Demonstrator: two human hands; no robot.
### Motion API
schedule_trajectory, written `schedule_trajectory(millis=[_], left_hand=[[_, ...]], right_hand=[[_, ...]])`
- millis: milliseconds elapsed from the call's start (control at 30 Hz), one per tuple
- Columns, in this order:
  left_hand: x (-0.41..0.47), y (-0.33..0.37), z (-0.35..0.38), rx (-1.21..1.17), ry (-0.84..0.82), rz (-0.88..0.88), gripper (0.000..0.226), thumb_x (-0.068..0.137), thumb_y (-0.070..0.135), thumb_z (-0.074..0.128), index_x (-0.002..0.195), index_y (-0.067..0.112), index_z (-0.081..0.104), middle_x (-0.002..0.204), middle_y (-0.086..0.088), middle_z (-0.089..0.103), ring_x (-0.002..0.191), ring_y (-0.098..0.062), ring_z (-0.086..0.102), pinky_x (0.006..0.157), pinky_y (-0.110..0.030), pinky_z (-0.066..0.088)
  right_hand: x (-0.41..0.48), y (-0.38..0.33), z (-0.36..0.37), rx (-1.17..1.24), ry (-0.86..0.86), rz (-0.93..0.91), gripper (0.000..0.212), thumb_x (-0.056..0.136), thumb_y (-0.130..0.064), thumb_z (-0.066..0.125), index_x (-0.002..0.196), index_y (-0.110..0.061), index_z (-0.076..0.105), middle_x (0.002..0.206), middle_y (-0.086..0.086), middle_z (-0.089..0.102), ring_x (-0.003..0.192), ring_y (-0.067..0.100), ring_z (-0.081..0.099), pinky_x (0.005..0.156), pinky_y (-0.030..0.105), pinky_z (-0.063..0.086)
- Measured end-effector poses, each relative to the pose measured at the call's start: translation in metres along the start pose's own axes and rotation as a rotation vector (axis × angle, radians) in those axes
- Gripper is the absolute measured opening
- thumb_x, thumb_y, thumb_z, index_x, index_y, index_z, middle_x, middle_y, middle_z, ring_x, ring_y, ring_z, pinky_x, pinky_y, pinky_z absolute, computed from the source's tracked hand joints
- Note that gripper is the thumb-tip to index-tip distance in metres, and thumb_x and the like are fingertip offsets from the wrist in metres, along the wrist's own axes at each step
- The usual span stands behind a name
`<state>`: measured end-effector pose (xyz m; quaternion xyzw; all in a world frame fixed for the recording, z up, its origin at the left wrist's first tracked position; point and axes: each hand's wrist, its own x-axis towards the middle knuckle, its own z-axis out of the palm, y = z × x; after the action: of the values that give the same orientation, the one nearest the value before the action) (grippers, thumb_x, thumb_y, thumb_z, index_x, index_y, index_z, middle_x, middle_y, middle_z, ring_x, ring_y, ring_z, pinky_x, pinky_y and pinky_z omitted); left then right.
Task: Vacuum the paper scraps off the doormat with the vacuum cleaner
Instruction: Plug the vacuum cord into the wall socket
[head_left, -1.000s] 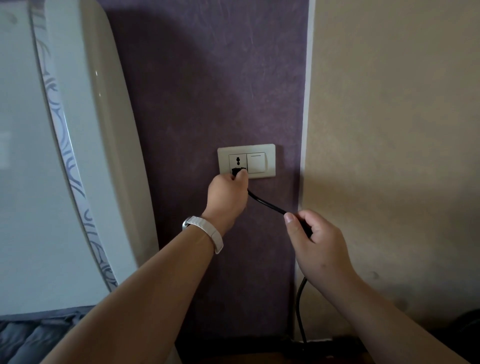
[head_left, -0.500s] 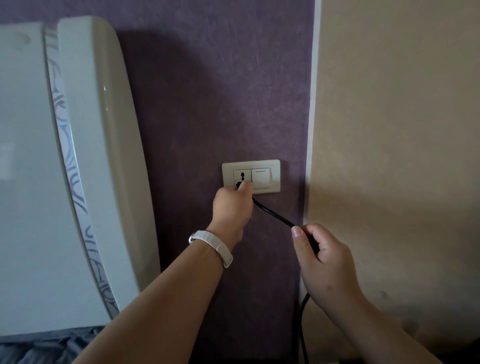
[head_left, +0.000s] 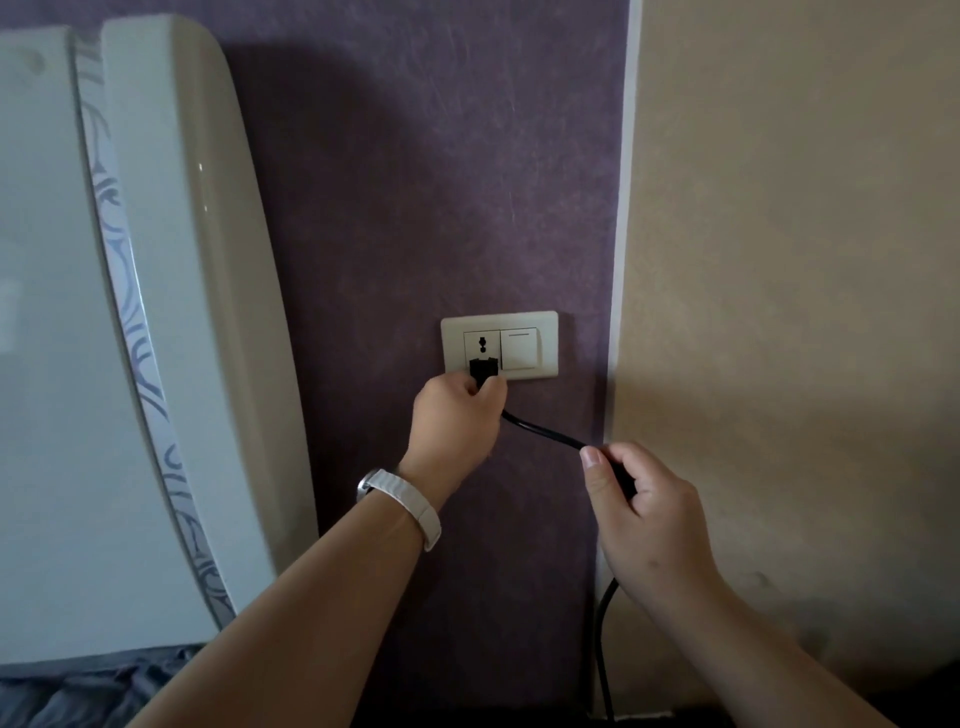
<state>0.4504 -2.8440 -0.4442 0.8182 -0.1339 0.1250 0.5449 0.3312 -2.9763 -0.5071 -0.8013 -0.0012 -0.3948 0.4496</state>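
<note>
A black plug (head_left: 482, 370) sits in the lower socket of a white wall outlet plate (head_left: 500, 345) on the purple wall. My left hand (head_left: 456, 418), with a white watch strap on the wrist, grips the plug from below. From it a black power cord (head_left: 543, 430) runs down to the right into my right hand (head_left: 641, 512), which is closed around it. Below that hand the cord hangs toward the floor. The vacuum cleaner, doormat and paper scraps are out of view.
A tall white curved appliance (head_left: 130, 338) with a patterned stripe stands against the wall at left. A beige wall (head_left: 789, 312) meets the purple wall at a white trim strip (head_left: 623, 260). Grey fabric (head_left: 78, 691) lies at the bottom left.
My left hand has slipped down a little, so the black plug body now shows in the socket. The view has tilted upward slightly; my right hand still holds the cord.
</note>
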Motion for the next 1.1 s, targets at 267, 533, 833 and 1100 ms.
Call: schedule_trajectory(millis=[267,533,833,1100], left_hand=[[0.002,0.006,-0.002,0.244,0.046,0.128,0.045,0.094,0.027,0.050,0.053,0.012,0.035,0.048,0.002,0.042,0.045,-0.014,0.037,0.042,-0.026,0.029],[0.009,-0.001,-0.005,0.234,0.014,0.131,0.045,0.095,0.030,0.050,0.056,0.011,0.039,0.051,0.002,0.045,0.048,-0.014,0.040,0.048,-0.028,0.035],[0.016,-0.007,0.001,0.238,0.024,0.199,0.047,0.098,0.032,0.051,0.057,0.012,0.041,0.049,0.003,0.045,0.043,-0.010,0.039,0.039,-0.021,0.032],[0.017,-0.005,0.003,0.243,0.017,0.173,0.046,0.099,0.035,0.048,0.060,0.012,0.041,0.054,0.002,0.048,0.047,-0.011,0.043,0.037,-0.018,0.031]], right_hand=[[0.000,0.009,0.002,0.016,0.008,0.071,0.037,0.096,-0.037,0.053,0.067,-0.013,0.054,0.063,0.011,0.050,0.047,0.014,0.042,0.045,0.034,0.033],[0.002,0.016,0.010,0.006,0.006,0.034,0.031,0.095,-0.038,0.054,0.070,-0.020,0.058,0.059,0.002,0.052,0.047,0.011,0.045,0.044,0.023,0.031],[0.001,0.026,0.015,-0.008,-0.009,0.042,0.030,0.095,-0.039,0.054,0.073,-0.020,0.061,0.061,0.000,0.054,0.049,0.012,0.049,0.046,0.022,0.032],[0.002,0.026,0.019,0.001,-0.004,0.109,0.032,0.097,-0.030,0.058,0.072,-0.011,0.058,0.058,0.005,0.050,0.049,0.008,0.044,0.046,0.025,0.032]])
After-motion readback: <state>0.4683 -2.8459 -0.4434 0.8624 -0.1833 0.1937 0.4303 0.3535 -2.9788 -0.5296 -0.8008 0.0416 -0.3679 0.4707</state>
